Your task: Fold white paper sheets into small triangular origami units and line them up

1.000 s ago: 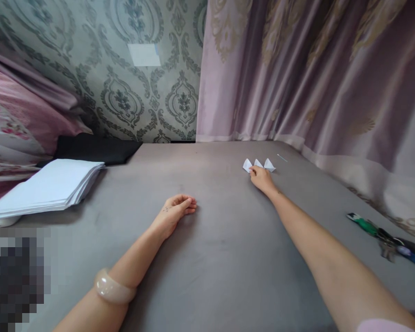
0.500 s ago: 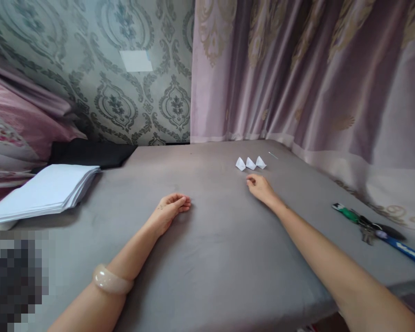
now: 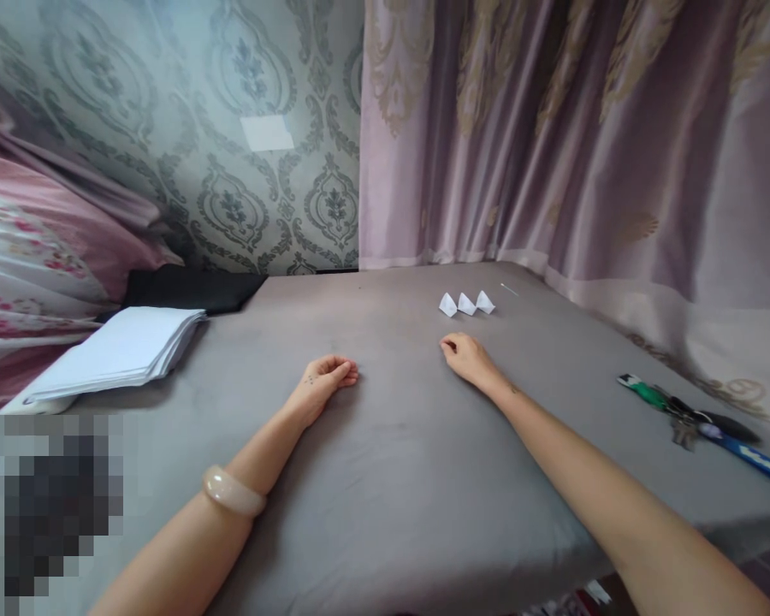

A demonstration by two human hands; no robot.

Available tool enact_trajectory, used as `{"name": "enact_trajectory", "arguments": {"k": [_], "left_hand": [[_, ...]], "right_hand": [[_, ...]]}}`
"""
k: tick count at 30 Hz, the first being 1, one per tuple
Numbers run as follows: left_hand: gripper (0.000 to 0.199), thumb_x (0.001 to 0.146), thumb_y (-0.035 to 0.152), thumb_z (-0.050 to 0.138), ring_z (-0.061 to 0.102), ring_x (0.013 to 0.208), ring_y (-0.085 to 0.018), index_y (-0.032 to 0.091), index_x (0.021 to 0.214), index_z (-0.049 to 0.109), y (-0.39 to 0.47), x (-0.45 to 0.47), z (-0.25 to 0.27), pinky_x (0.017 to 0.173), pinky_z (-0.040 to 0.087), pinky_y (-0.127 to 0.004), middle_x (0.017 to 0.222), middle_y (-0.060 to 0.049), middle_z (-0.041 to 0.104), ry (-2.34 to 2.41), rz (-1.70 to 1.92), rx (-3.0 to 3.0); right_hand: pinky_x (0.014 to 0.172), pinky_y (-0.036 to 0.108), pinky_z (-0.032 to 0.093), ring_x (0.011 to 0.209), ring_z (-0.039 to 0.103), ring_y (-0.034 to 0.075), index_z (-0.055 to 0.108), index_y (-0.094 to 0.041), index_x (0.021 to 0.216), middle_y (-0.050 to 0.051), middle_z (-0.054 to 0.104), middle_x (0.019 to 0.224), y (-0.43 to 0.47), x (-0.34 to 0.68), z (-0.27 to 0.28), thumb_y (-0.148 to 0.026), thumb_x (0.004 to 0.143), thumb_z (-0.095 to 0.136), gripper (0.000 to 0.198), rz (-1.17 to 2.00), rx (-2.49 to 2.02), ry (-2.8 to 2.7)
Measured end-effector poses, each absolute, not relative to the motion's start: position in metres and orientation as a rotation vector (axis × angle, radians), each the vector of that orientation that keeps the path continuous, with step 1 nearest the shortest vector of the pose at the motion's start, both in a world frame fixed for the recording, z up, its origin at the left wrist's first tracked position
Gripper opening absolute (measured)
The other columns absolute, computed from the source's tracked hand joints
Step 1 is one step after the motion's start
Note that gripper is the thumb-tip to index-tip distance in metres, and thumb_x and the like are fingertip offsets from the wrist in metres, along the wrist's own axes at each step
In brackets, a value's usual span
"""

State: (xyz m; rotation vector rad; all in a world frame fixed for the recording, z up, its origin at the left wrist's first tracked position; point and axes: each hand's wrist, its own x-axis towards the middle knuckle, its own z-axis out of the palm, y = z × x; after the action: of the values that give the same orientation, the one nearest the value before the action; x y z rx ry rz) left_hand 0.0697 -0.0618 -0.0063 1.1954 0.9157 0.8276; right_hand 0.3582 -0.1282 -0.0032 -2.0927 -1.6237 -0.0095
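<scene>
My left hand (image 3: 324,381) rests on the grey-covered table (image 3: 385,479) with its fingers curled and the thumb lying against them. No object shows in it. A pale bangle (image 3: 234,491) circles that forearm. Over on the right, my right hand (image 3: 467,358) has its fingers bent in and the thumb near the index finger, also with nothing visible in the grip. Just beyond it stand three small folded white paper shapes, a left one (image 3: 447,305), a middle one (image 3: 467,304) and a right one (image 3: 486,302), side by side. Neither hand touches them.
A stack of white paper (image 3: 121,351) lies at the left, before a folded black cloth (image 3: 196,289). Keys (image 3: 684,430) on a blue lanyard (image 3: 754,460) sit at the right edge. A thin white stick (image 3: 509,289) lies behind the paper shapes, near the curtain (image 3: 462,171).
My right hand has drawn slightly left and nearer to me, away from the paper shapes. The left hand is almost still. The view has shifted a little to the left.
</scene>
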Motion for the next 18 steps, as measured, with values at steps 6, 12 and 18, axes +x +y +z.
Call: {"name": "enact_trajectory", "arguments": {"k": [6, 12, 18], "left_hand": [[0.014, 0.071, 0.021, 0.076, 0.063, 0.066, -0.01, 0.011, 0.074, 0.066, -0.055, 0.067, 0.006, 0.068, 0.052, -0.023, 0.071, -0.005, 0.067, 0.907, 0.669, 1.224], [0.011, 0.072, 0.011, 0.063, 0.052, 0.05, -0.007, 0.011, 0.08, 0.07, -0.014, 0.018, 0.025, 0.051, 0.04, -0.019, 0.06, -0.001, 0.062, 1.094, 0.757, 1.543], [0.016, 0.073, 0.02, 0.061, 0.051, 0.056, -0.01, 0.011, 0.082, 0.07, 0.013, -0.077, 0.046, 0.057, 0.04, -0.023, 0.063, -0.001, 0.061, 1.383, 1.006, 1.62]], "right_hand": [[0.082, 0.036, 0.045, 0.088, 0.062, 0.023, 0.069, -0.018, 0.098, 0.014, 0.067, 0.098, -0.136, 0.361, -0.015, -0.024, 0.087, 0.04, 0.032, -0.067, -2.022, -1.668], [0.068, 0.044, 0.042, 0.072, 0.058, 0.027, 0.067, -0.031, 0.085, 0.017, 0.066, 0.087, -0.113, 0.389, -0.049, -0.037, 0.077, 0.05, 0.021, -0.109, -1.865, -1.678], [0.067, 0.048, 0.037, 0.064, 0.054, 0.025, 0.067, -0.037, 0.077, 0.019, 0.064, 0.082, -0.098, 0.412, -0.072, -0.05, 0.071, 0.05, 0.022, -0.099, -1.792, -1.651]]}}
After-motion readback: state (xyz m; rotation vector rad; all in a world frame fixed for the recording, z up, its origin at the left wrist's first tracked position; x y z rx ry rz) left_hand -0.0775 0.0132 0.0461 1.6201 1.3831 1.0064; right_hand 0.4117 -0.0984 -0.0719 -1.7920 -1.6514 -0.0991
